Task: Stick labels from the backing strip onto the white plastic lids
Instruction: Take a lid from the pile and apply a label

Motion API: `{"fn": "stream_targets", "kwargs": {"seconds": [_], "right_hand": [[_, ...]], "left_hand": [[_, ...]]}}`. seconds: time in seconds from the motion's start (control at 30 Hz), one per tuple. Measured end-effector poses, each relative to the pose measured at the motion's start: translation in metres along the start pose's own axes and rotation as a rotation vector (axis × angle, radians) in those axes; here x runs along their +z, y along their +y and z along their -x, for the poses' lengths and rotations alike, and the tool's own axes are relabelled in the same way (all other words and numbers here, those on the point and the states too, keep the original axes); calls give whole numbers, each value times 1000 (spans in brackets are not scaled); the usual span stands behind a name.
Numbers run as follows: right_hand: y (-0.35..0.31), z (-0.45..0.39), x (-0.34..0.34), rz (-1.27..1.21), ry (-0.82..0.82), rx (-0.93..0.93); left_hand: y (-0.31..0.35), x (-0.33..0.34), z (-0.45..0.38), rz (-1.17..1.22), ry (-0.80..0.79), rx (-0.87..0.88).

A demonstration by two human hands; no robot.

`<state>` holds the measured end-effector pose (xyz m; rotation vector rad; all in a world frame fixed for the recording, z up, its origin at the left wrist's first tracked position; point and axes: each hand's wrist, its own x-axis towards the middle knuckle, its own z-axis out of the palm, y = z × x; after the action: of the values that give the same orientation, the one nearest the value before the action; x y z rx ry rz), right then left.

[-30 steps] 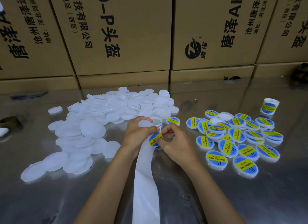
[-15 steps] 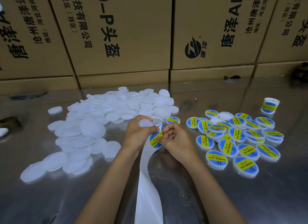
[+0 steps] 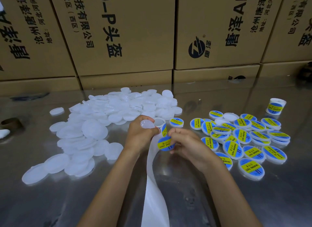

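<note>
My left hand (image 3: 141,135) grips a plain white lid (image 3: 147,124) and the top of the white backing strip (image 3: 154,189), which hangs down toward me. A label roll (image 3: 161,124) sits just behind my fingers. My right hand (image 3: 187,144) pinches a round blue and yellow label (image 3: 164,143), peeled partly off the strip between the two hands. A heap of plain white lids (image 3: 108,118) lies to the left. Labelled lids (image 3: 244,139) lie in a cluster on the right.
The work surface is a shiny metal table (image 3: 50,201). Stacked cardboard boxes (image 3: 128,34) wall off the back. A second label roll (image 3: 276,106) stands at the far right. A brown tape roll (image 3: 11,123) sits at the left edge.
My right hand has drawn the blue label down and toward me, away from the roll. The backing strip has shifted slightly. My left hand still holds the lid.
</note>
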<state>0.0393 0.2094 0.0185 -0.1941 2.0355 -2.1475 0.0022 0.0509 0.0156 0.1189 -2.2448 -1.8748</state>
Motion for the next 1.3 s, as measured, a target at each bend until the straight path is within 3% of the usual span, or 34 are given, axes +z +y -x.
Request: {"fn": "stream_targets", "kwargs": {"seconds": [0.13, 0.27, 0.33, 0.5, 0.63, 1.3], "right_hand": [[-6, -3, -4, -315, 96, -91], [-9, -3, -2, -430, 105, -153], [-9, -3, 0, -418, 105, -170], [-5, -5, 10, -207, 243, -250], [-4, -7, 15, -117, 359, -312], [4, -17, 16, -51, 411, -375]], "left_hand": [[17, -8, -2, 189, 20, -42], [31, -13, 4, 655, -207, -174], [33, -10, 9, 717, -282, -217], [36, 1, 18, 735, -436, -267], [37, 5, 20, 793, -448, -270], [40, 11, 26, 711, -458, -223]]}}
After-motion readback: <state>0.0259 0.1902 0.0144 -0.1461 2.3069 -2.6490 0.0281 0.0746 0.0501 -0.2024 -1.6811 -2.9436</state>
